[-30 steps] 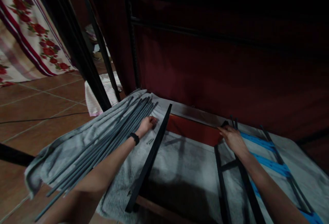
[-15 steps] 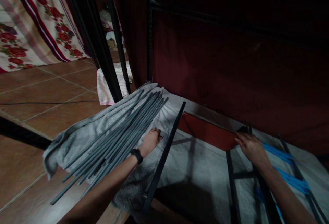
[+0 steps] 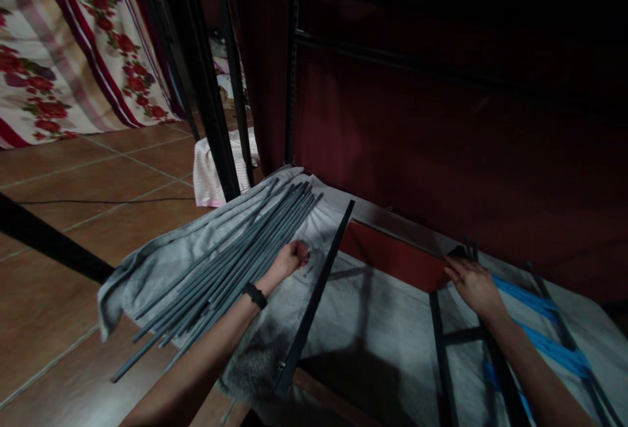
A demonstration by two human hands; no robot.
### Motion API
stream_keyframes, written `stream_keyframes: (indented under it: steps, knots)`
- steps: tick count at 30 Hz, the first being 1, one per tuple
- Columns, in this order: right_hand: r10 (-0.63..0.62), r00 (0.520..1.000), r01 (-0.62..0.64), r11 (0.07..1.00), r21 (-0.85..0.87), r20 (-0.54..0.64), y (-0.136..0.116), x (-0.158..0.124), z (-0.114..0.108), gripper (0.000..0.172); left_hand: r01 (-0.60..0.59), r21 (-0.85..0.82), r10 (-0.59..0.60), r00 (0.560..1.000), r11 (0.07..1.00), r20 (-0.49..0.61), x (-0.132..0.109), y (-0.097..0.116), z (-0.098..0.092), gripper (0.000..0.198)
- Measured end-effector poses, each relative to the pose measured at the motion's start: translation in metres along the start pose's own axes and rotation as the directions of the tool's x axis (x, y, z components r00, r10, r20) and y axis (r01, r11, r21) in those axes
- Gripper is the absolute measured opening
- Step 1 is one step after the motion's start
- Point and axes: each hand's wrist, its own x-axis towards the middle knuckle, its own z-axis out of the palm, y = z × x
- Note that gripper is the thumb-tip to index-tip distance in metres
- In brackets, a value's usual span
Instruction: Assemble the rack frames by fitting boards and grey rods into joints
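Note:
My left hand [image 3: 290, 258], with a black band on its wrist, rests with curled fingers on a grey towel [image 3: 161, 260], right beside a bundle of several long grey rods [image 3: 230, 263]. What its fingers close on is too small to see. A black metal bar [image 3: 316, 290] lies just to its right. My right hand [image 3: 471, 283] lies flat with fingers stretched on the top end of a black metal frame [image 3: 441, 342] that lies on the towel over blue straps [image 3: 549, 329].
A dark red fabric wall [image 3: 441, 139] on black uprights [image 3: 292, 87] stands behind. Black posts [image 3: 206, 87] rise at the left, with a small white cloth [image 3: 210, 172] at their foot. Brown floor tiles [image 3: 73, 185] and a flowered sheet [image 3: 59, 54] lie further left.
The view has shifted a little. My left hand has drawn back slightly along the rods and curled its fingers. My right hand stays on the frame's end.

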Motion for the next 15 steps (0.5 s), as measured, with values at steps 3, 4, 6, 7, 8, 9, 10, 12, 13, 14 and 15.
stream_keyframes:
  steps: [3, 4, 6, 7, 8, 9, 10, 12, 13, 14, 15]
  knots:
    - [-0.009, 1.000, 0.010, 1.000, 0.028, -0.013, 0.001, 0.000, 0.002, 0.043, -0.030, -0.206, 0.017, 0.998, 0.978, -0.061, 0.028, 0.033, 0.002, 0.013]
    - [-0.012, 1.000, 0.012, 0.999, 0.032, -0.020, 0.002, 0.000, 0.003, 0.042, -0.046, -0.252, 0.029, 0.997, 0.967, -0.071, 0.039, 0.045, 0.004, 0.014]
    - [-0.010, 0.999, 0.011, 0.999, 0.035, -0.031, 0.002, 0.000, 0.004, 0.042, -0.067, -0.309, 0.051, 0.997, 0.949, -0.058, 0.061, 0.064, 0.011, 0.013]
    - [-0.007, 0.999, 0.008, 0.999, 0.035, -0.032, 0.002, -0.001, 0.004, 0.042, -0.073, -0.324, 0.062, 0.997, 0.943, -0.044, 0.070, 0.071, 0.015, 0.011]
    - [-0.004, 1.000, 0.005, 0.999, 0.037, -0.027, 0.001, -0.001, 0.004, 0.042, -0.082, -0.326, 0.076, 0.997, 0.942, -0.031, 0.078, 0.075, 0.020, 0.010]
    - [-0.001, 1.000, 0.002, 0.999, 0.039, -0.019, 0.001, -0.001, 0.004, 0.043, -0.095, -0.312, 0.093, 0.995, 0.945, -0.022, 0.084, 0.078, 0.024, 0.009]
    - [0.002, 1.000, -0.001, 0.999, 0.043, -0.010, 0.000, -0.001, 0.003, 0.043, -0.115, -0.286, 0.117, 0.993, 0.951, -0.011, 0.089, 0.080, 0.028, 0.007]
    - [0.014, 1.000, -0.015, 0.999, 0.046, 0.004, -0.003, 0.000, 0.002, 0.043, -0.162, -0.207, 0.170, 0.985, 0.965, 0.022, 0.094, 0.079, 0.033, 0.006]
    - [0.023, 1.000, -0.023, 0.999, 0.048, 0.007, -0.004, 0.000, 0.002, 0.043, -0.187, -0.167, 0.197, 0.980, 0.968, 0.042, 0.095, 0.079, 0.034, 0.007]
    - [0.033, 0.999, -0.033, 0.998, 0.049, 0.008, -0.005, 0.000, 0.001, 0.043, -0.212, -0.130, 0.221, 0.973, 0.969, 0.060, 0.096, 0.079, 0.033, 0.008]
    - [0.043, 0.999, -0.044, 0.998, 0.050, 0.007, -0.007, 0.000, 0.000, 0.042, -0.236, -0.095, 0.243, 0.967, 0.967, 0.073, 0.096, 0.080, 0.032, 0.009]
